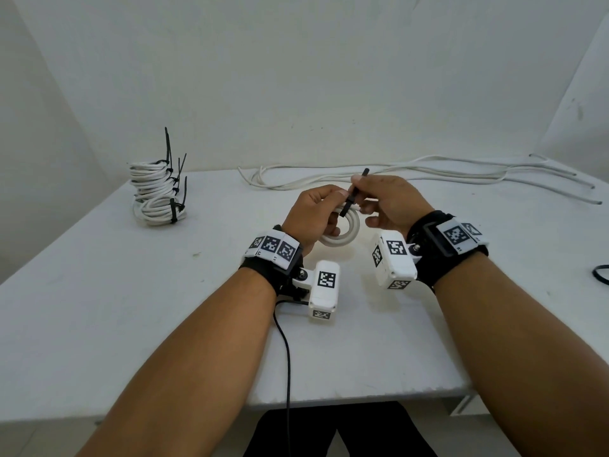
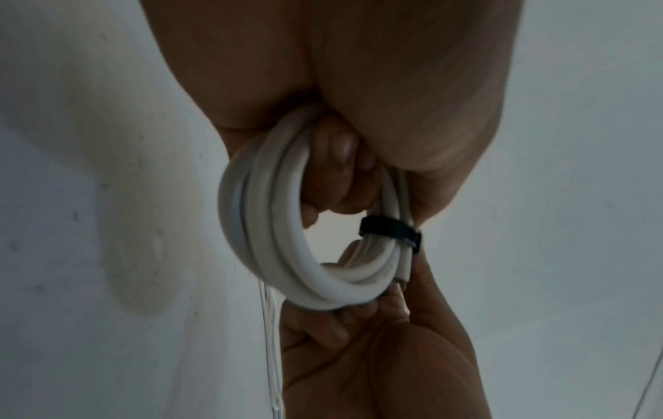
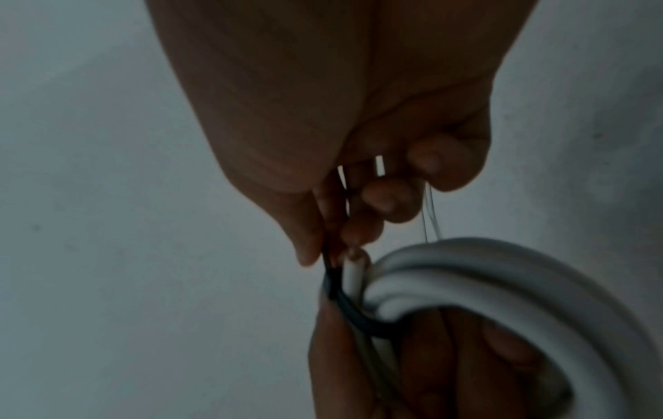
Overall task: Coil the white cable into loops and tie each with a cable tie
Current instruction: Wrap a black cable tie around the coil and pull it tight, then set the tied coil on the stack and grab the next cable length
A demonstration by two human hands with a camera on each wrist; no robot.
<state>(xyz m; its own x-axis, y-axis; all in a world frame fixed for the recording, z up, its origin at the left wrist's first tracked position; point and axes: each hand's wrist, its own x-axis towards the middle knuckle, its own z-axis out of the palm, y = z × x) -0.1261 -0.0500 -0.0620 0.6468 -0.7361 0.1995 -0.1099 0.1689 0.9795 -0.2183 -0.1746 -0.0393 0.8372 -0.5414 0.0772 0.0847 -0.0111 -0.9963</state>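
Note:
My left hand (image 1: 318, 211) grips a small coil of white cable (image 1: 342, 234) above the middle of the white table (image 1: 164, 308). A black cable tie (image 1: 353, 196) wraps round the coil's strands; its band (image 2: 389, 231) shows closed round them in the left wrist view. My right hand (image 1: 379, 199) pinches the tie's free tail between thumb and fingers, and the tail's tip sticks up past them. In the right wrist view the black tie (image 3: 353, 314) curves under the white coil (image 3: 484, 283), by a cut cable end (image 3: 353, 272).
A stack of tied white coils (image 1: 158, 192) with black tie tails sticking up stands at the table's far left. Loose white cables (image 1: 412, 173) lie along the back edge to the right. A black cord (image 1: 286, 351) hangs from my left wrist camera. A black loop (image 1: 601, 275) lies at the right edge.

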